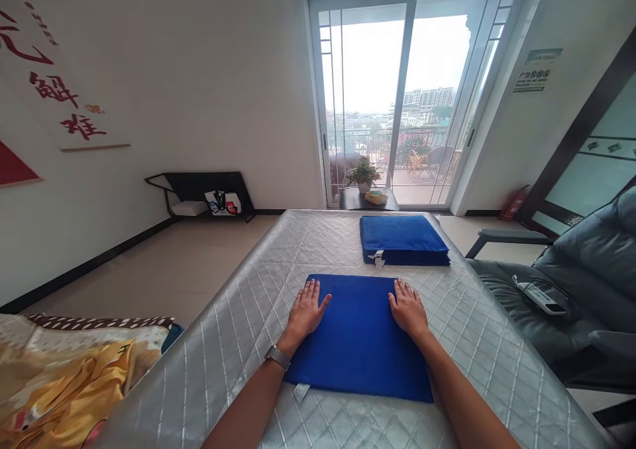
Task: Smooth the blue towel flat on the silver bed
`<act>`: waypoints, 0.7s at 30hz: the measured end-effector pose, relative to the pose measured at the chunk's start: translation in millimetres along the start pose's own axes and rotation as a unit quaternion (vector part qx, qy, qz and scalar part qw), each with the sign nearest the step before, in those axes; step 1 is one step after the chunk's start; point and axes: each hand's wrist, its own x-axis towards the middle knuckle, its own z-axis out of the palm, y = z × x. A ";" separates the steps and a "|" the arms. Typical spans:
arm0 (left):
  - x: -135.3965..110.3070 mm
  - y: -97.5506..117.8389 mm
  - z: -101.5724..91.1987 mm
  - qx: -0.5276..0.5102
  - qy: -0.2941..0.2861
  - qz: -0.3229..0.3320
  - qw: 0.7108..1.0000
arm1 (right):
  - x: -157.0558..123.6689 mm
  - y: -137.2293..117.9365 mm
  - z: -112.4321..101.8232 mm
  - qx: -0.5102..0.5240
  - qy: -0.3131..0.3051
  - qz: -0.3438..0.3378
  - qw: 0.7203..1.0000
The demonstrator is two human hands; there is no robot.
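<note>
A folded blue towel (358, 336) lies flat on the silver quilted surface (233, 343) in front of me. My left hand (305, 311) rests flat on the towel's left edge, fingers stretched out, with a watch on the wrist. My right hand (408, 308) lies flat on the towel's right part, fingers together and extended. Neither hand holds anything. Farther back sits a stack of folded blue towels (402, 240) with a white tag at its front.
A dark grey massage chair (571, 283) with a remote stands at the right. A patterned yellow blanket (69, 383) lies at the lower left. Beyond the surface are a small table with a potted plant (364, 174), sliding glass doors and a black rack (203, 194).
</note>
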 end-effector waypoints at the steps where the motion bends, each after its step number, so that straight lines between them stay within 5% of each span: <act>1: -0.2 0.3 -0.5 -0.001 -0.003 -0.002 1.000 | -0.3 0.0 -0.4 0.002 0.000 0.000 1.000; 21: 0.9 3.0 -0.9 -0.002 -0.021 -0.016 1.000 | -2.3 -1.9 -5.2 0.014 0.006 0.003 1.000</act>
